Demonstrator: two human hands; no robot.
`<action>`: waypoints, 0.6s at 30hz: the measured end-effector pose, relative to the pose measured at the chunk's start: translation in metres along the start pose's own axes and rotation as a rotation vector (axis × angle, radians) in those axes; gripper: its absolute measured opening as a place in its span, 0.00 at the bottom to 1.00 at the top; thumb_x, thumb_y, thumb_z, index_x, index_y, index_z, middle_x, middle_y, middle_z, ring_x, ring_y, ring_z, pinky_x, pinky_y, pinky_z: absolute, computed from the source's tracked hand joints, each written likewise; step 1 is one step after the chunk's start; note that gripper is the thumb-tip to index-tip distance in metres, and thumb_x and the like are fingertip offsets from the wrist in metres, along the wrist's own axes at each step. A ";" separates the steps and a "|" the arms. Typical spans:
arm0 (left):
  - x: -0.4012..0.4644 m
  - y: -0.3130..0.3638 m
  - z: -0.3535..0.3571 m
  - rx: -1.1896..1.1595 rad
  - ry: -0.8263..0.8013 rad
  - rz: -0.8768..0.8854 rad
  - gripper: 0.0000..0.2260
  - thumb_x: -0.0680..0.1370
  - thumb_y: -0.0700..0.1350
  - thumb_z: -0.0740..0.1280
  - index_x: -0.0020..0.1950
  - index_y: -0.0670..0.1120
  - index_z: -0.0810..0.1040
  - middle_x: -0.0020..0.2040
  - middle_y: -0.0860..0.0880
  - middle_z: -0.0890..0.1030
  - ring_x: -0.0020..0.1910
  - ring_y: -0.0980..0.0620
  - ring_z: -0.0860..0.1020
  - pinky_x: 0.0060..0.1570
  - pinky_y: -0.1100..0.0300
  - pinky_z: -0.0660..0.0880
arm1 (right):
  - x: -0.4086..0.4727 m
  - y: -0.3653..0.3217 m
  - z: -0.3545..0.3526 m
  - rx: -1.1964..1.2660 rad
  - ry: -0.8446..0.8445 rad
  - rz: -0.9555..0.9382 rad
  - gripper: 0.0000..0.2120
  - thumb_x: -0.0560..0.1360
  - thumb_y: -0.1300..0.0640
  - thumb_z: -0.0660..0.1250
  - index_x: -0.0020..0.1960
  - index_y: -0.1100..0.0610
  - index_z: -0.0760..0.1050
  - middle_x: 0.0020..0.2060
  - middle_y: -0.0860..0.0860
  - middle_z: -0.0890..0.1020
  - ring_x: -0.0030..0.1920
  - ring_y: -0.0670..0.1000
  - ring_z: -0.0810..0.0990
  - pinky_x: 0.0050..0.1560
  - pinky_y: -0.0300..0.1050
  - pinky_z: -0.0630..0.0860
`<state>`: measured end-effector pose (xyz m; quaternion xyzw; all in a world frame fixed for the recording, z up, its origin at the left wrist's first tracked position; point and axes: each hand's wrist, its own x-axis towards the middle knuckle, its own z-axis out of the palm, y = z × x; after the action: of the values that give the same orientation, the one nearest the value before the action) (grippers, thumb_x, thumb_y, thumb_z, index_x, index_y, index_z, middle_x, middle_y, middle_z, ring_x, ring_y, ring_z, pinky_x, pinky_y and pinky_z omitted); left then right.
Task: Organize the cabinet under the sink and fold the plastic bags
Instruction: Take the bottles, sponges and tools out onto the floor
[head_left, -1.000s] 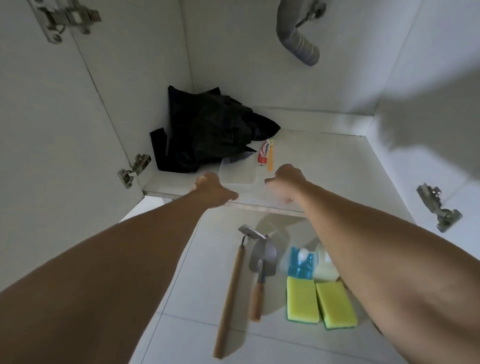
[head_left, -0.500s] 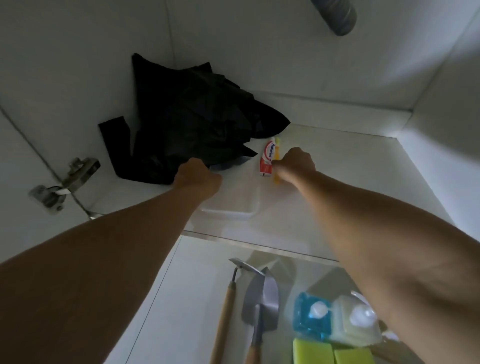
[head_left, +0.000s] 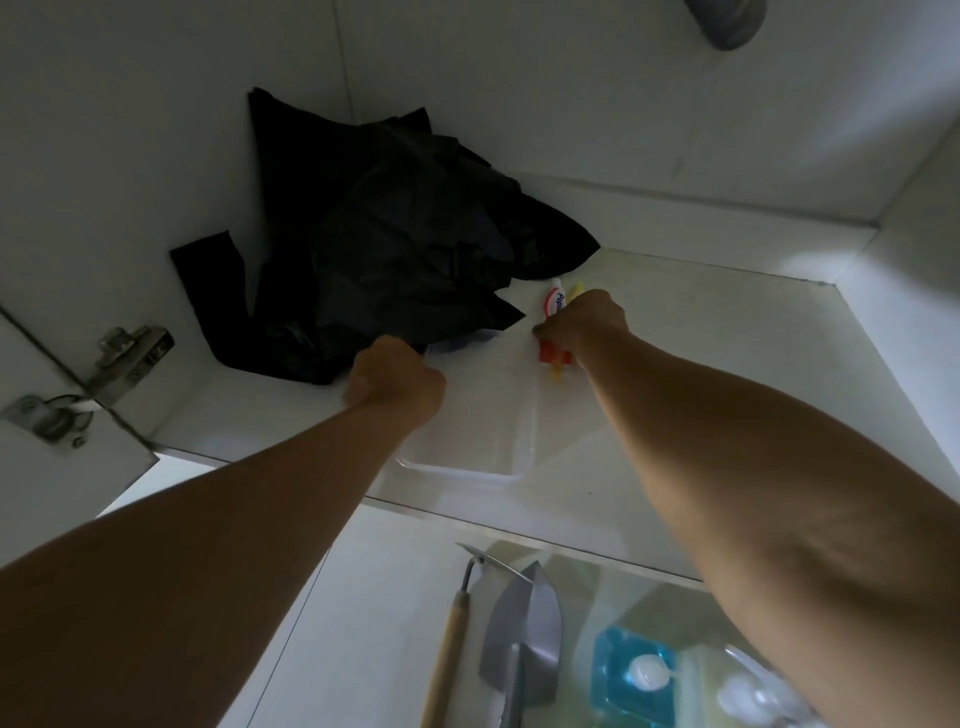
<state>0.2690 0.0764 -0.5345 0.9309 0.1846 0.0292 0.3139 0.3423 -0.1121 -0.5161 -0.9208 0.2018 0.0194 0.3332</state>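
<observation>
Head view, under-sink cabinet, contents by size.

White laminate cabinet floor (head_left: 701, 364): mostly bare; both forearms reach onto it.

Crumpled black plastic bags (head_left: 384, 249): one loose heap in the rear left corner, just beyond the left knuckles and touching the cabinet walls. Unfolded; the folding part of the task looks not yet begun.

Clear shallow plastic tray (head_left: 467, 457): lies flat on the cabinet floor, running from the left fingers back toward the front edge. Its far rim meets the left hand (head_left: 397, 376), whose fingers are curled tight, apparently round that rim; the grip itself is hidden beneath the fist.

Steel garden trowel with wooden grip (head_left: 522, 639), small wooden-handled hoe (head_left: 452, 623), blue and pale lidded containers (head_left: 636, 670): out on the tiled room floor, well behind both hands. Judged already removed, awaiting return.

Red-and-white toothpaste tube (head_left: 555, 306) and a yellow stick-like item (head_left: 575, 288) beside it: under the right hand (head_left: 582, 325), fingers closed over both.

Judgement: emptying is nearly done; bags, sorting and restocking remain.
</observation>
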 end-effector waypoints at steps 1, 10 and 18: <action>-0.001 0.000 -0.001 -0.005 -0.005 0.001 0.12 0.75 0.44 0.67 0.53 0.38 0.79 0.51 0.39 0.81 0.47 0.42 0.79 0.41 0.57 0.71 | 0.001 0.000 -0.003 0.007 -0.012 0.018 0.30 0.71 0.48 0.75 0.66 0.60 0.68 0.60 0.57 0.78 0.58 0.56 0.79 0.50 0.47 0.76; -0.016 0.000 -0.003 -0.085 -0.087 -0.083 0.13 0.69 0.43 0.69 0.51 0.39 0.80 0.47 0.40 0.83 0.45 0.41 0.82 0.47 0.52 0.80 | -0.005 0.016 -0.014 0.055 0.011 0.075 0.17 0.76 0.56 0.67 0.62 0.61 0.73 0.55 0.58 0.80 0.53 0.57 0.80 0.43 0.43 0.74; -0.025 0.002 -0.006 -0.067 -0.108 -0.115 0.08 0.69 0.41 0.68 0.46 0.39 0.81 0.42 0.41 0.83 0.43 0.42 0.82 0.46 0.51 0.81 | -0.010 0.024 -0.021 0.015 0.069 0.034 0.13 0.76 0.58 0.65 0.59 0.61 0.74 0.56 0.58 0.80 0.55 0.57 0.80 0.43 0.42 0.71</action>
<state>0.2452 0.0692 -0.5270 0.9081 0.2193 -0.0328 0.3553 0.3221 -0.1383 -0.5131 -0.9148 0.2290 -0.0083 0.3327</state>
